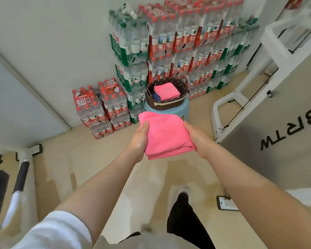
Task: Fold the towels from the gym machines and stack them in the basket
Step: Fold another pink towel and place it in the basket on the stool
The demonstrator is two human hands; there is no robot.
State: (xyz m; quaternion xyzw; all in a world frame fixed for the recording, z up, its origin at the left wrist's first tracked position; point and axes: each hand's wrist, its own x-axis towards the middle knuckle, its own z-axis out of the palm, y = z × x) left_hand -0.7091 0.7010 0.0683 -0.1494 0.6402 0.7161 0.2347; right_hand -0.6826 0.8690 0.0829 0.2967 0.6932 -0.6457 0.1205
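Observation:
A folded pink towel (pixel 166 135) is held flat in the air between both hands, in front of me at the middle of the head view. My left hand (pixel 139 139) grips its left edge with the thumb on top. My right hand (pixel 198 139) grips its right edge. Beyond it a dark woven basket (pixel 166 103) stands on a light blue stool (pixel 182 109). Inside the basket lie a folded pink towel (pixel 167 91) and a dark blue towel (pixel 156 97) beside it.
Shrink-wrapped packs of water bottles (pixel 178 45) are stacked high against the wall behind the stool, with lower packs (pixel 101 108) to its left. A white gym machine frame (pixel 244 97) stands on the right. Another machine's handle (pixel 21 178) is at the left. Beige floor lies between.

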